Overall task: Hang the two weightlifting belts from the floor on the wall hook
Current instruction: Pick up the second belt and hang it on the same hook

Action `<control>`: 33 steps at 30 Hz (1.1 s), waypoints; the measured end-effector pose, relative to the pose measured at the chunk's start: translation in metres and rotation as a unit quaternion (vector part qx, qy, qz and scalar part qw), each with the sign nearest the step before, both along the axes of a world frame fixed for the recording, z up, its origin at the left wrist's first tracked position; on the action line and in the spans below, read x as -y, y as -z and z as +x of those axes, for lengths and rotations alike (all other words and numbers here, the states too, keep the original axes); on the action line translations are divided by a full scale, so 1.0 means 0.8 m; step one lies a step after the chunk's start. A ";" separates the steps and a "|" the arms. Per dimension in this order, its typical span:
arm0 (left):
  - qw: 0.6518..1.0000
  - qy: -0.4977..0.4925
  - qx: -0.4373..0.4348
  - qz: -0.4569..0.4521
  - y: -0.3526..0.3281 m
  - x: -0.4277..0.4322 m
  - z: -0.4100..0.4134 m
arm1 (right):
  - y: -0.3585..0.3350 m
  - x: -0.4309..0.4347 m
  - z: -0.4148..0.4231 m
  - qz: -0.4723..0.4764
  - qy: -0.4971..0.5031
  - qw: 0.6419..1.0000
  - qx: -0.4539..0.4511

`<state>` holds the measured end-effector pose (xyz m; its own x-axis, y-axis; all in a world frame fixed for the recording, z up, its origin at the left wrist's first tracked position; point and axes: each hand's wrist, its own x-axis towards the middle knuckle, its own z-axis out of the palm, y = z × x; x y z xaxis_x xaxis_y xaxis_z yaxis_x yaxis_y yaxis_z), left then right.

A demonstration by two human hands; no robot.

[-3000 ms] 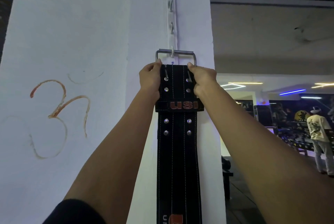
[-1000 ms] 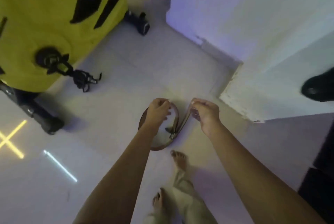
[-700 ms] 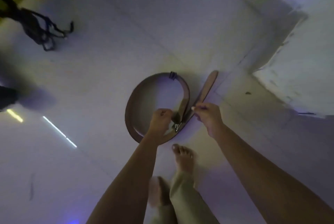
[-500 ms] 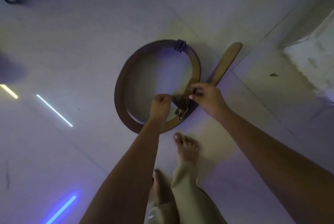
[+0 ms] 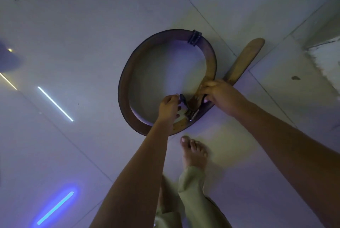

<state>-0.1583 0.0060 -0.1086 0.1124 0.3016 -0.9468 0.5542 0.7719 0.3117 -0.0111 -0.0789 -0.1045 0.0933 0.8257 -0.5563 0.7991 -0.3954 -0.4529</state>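
A brown leather weightlifting belt (image 5: 128, 73) lies coiled in a loop on the tiled floor, standing on its edge, with its free tongue end (image 5: 244, 56) pointing up and right. A dark keeper loop (image 5: 194, 37) sits at the far side of the coil. My left hand (image 5: 168, 107) pinches the belt at the metal buckle (image 5: 191, 113), where the strap crosses itself. My right hand (image 5: 219, 93) grips the strap just right of the buckle. The black belt and the wall hook are out of view.
My bare foot (image 5: 194, 151) and trouser leg stand just below the belt. A chipped white wall base (image 5: 325, 62) fills the right edge. Light strips reflect on the glossy floor (image 5: 55, 103) at the left.
Three seconds ago both hands held the black belt's buckle on the wall hook. Since then I have bent down to the floor, and both hands have closed on the brown belt at its buckle.
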 end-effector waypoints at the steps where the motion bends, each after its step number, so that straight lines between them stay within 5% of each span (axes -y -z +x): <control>1: 1.000 -0.006 0.000 0.002 -0.003 0.000 -0.001 | -0.003 -0.001 -0.004 0.035 -0.011 0.999 0.034; 9: 0.986 -0.136 0.100 0.020 -0.116 -0.033 -0.003 | -0.127 -0.041 -0.001 0.172 0.190 0.964 0.074; 16: 0.918 -0.308 0.249 0.034 -0.332 -0.055 0.029 | -0.343 -0.085 -0.002 0.172 0.385 0.900 -0.110; 27: 0.877 -0.149 0.432 0.149 -0.720 -0.065 0.057 | -0.739 -0.065 -0.026 0.277 0.529 0.774 -0.209; 33: 0.841 -0.005 0.487 0.235 -0.928 -0.045 0.093 | -0.918 -0.021 -0.031 0.398 0.564 0.666 -0.282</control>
